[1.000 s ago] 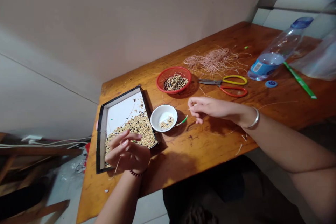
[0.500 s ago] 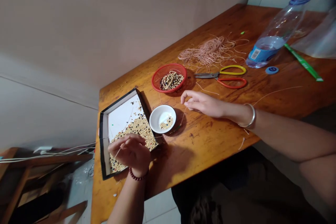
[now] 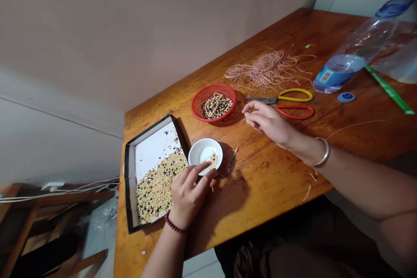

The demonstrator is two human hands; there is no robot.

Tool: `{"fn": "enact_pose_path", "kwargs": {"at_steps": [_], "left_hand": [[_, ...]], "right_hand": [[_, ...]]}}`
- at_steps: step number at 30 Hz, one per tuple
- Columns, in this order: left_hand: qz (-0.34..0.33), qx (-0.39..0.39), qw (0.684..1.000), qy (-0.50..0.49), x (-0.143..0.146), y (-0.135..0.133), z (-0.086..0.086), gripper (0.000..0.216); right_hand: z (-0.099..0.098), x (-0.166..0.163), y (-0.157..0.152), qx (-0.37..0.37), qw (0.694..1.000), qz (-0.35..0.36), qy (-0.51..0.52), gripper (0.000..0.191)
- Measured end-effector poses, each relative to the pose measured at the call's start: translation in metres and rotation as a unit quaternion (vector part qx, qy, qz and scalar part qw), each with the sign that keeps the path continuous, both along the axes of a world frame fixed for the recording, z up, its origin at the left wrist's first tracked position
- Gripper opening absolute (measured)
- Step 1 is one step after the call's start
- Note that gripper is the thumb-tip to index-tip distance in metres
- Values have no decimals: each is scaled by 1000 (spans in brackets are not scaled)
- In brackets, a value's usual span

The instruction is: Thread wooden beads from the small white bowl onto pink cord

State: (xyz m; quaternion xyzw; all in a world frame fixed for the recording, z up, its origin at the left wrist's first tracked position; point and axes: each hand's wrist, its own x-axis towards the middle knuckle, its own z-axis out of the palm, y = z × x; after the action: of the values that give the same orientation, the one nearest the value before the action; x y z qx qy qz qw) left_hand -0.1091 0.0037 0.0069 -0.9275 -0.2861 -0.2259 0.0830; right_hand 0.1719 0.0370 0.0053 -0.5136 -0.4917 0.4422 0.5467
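Note:
My left hand (image 3: 190, 193) reaches over the rim of a small white bowl (image 3: 198, 152), its fingertips at the pale beads (image 3: 211, 160) inside. Beside it lies a black-edged cardboard box lid (image 3: 130, 182) holding a spread of cream and dark beads (image 3: 158, 193). My right hand (image 3: 265, 121) pinches a thin cord (image 3: 239, 137) above the table. A few green beads (image 3: 232, 158) hang on that cord. A red plastic basket (image 3: 198, 108) of strung beads stands just left of my right hand, and scissors with red and yellow handles (image 3: 286, 102) lie just beyond it.
A tangle of pink cord (image 3: 263, 69) lies on the wooden table (image 3: 276, 173). Farther right are a plastic water bottle (image 3: 339, 71), a blue round cap (image 3: 345, 97) and a green strip (image 3: 389, 91). The table's near edge runs below my right forearm.
My left hand has moved from over the box lid to the white bowl. My right hand has shifted up and right, and the cord with green beads now hangs lifted off the table.

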Motion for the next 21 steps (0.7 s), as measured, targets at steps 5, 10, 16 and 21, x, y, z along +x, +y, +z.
{"fn": "enact_pose_path", "kwargs": {"at_steps": [5, 10, 16, 21], "left_hand": [[24, 15, 1000, 6, -1, 1, -2, 26], [65, 15, 997, -24, -1, 4, -4, 25], [88, 8, 995, -35, -3, 5, -5, 30], [115, 13, 992, -48, -1, 6, -3, 29]], "right_hand": [[-21, 1, 7, -37, 991, -62, -116, 10], [-26, -7, -1, 77, 917, -107, -378, 35], [-18, -21, -14, 122, 841, -91, -519, 46], [-28, -30, -19, 168, 836, 11, -523, 33]]}}
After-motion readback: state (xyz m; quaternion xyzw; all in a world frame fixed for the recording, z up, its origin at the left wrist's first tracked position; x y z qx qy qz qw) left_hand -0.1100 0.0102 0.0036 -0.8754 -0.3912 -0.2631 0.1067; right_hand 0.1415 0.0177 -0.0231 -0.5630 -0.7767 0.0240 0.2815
